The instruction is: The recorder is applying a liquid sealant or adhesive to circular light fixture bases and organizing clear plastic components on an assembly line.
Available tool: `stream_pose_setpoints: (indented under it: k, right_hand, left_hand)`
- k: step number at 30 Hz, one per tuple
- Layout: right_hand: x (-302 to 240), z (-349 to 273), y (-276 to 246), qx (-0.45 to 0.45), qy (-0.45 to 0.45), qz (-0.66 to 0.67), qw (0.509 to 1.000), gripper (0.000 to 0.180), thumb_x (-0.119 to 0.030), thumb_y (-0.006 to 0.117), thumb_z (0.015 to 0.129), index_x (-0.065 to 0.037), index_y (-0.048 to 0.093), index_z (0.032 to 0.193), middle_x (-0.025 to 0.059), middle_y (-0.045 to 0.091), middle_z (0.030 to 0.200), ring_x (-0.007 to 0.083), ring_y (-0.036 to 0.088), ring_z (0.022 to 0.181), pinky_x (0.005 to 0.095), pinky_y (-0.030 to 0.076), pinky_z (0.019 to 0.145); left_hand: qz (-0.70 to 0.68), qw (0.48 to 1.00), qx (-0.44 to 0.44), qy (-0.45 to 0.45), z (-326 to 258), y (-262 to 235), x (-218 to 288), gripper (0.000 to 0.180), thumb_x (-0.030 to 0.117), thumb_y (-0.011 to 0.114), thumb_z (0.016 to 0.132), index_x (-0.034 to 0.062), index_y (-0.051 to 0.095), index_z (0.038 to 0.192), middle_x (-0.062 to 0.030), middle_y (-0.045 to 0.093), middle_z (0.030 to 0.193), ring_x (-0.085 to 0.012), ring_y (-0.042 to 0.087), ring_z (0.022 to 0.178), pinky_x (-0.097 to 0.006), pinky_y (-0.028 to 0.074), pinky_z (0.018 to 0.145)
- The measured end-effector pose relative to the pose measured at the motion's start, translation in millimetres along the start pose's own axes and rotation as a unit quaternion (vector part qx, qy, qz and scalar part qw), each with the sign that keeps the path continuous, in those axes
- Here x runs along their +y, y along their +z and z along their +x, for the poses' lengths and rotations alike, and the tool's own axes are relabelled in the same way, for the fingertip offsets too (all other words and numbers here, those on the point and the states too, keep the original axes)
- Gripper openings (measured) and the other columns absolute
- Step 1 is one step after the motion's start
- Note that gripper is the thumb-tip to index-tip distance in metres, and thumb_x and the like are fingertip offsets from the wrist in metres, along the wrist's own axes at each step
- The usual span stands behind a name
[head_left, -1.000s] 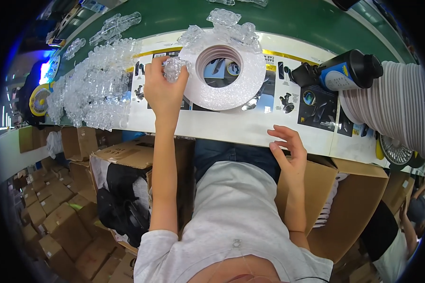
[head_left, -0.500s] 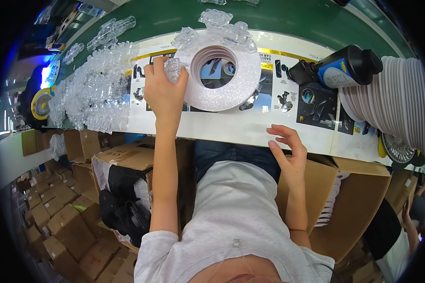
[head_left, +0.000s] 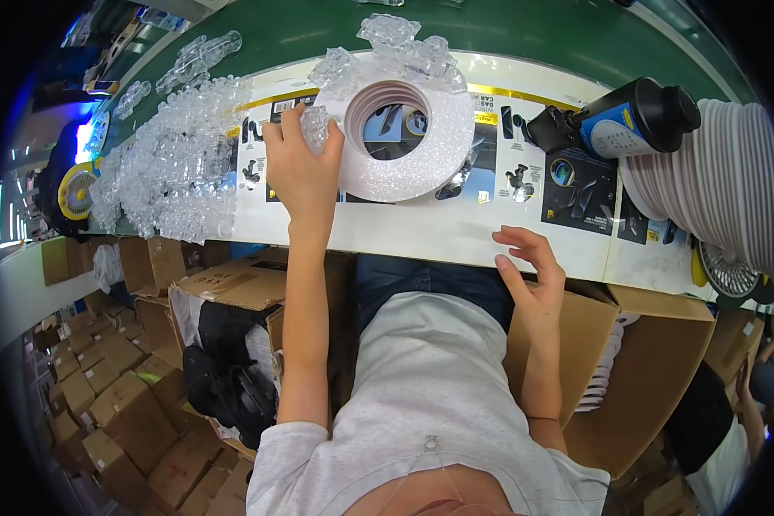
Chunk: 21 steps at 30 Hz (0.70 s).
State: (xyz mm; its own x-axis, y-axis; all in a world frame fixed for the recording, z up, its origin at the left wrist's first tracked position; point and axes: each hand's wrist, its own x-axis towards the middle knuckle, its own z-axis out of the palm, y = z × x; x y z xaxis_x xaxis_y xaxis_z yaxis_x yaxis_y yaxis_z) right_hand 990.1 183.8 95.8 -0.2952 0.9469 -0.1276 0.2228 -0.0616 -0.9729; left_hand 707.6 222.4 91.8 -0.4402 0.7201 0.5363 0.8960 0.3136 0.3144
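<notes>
My left hand (head_left: 304,168) is at the left edge of a stack of white glittery rings (head_left: 439,159). Its thumb and fingers close around a clear plastic piece (head_left: 316,129), partly hidden by the hand. More clear faceted pieces (head_left: 390,34) rest along the far side of the top ring. A large heap of similar clear plastic parts (head_left: 168,168) lies left of this hand. My right hand (head_left: 535,275) hovers at the table's front edge, fingers curved and apart, holding nothing.
A black bottle with a blue label (head_left: 632,120) lies beside a big stack of white rings (head_left: 705,163) at the right. Printed packaging sheets (head_left: 580,193) cover the table. Open cartons (head_left: 654,370) stand below its edge, and a yellow fan (head_left: 76,193) is at far left.
Almost nothing differs. Both hands keep their poses, with a very slight shift to the right; the clear piece stays in my left hand beside the ring stack.
</notes>
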Motion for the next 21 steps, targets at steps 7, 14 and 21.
stream_pose_setpoints:
  k: [7, 14, 21]
  right_hand:
    - [1.0, 0.3, -0.3, 0.01, 0.002, 0.006, 1.0, 0.03, -0.005, 0.061, 0.081, -0.002, 0.056, 0.11, 0.0103, 0.064, 0.102, 0.0168, 0.058, 0.099, 0.0288, 0.042, 0.086]
    - [0.2, -0.6, -4.2, 0.02, 0.005, -0.001, 1.0, 0.029, -0.007, 0.061, 0.081, -0.002, 0.056, 0.11, 0.0103, 0.064, 0.102, 0.0171, 0.058, 0.099, 0.0289, 0.042, 0.086]
    - [7.2, -0.7, -9.9, 0.04, 0.008, -0.002, 0.999, 0.03, -0.006, 0.061, 0.081, -0.001, 0.056, 0.11, 0.0105, 0.064, 0.102, 0.0171, 0.058, 0.099, 0.029, 0.042, 0.086]
  left_hand:
    - [0.037, 0.999, -0.02, 0.019, 1.8, -2.8, 0.1, 0.036, 0.023, 0.066, 0.075, 0.0044, 0.057, 0.104, -0.0128, 0.05, 0.086, -0.0307, 0.058, 0.07, -0.038, 0.047, 0.059]
    - [-0.107, 0.972, -0.21, 0.018, 13.1, -32.8, -15.1, 0.057, 0.018, 0.065, 0.077, 0.0024, 0.045, 0.128, -0.0132, 0.049, 0.09, -0.0227, 0.053, 0.074, -0.03, 0.046, 0.064]
    - [-0.169, 0.941, -0.285, -0.073, 23.4, -38.8, -17.8, 0.066, 0.024, 0.077, 0.069, 0.0014, 0.05, 0.124, -0.0099, 0.052, 0.086, -0.015, 0.048, 0.069, -0.026, 0.045, 0.064]
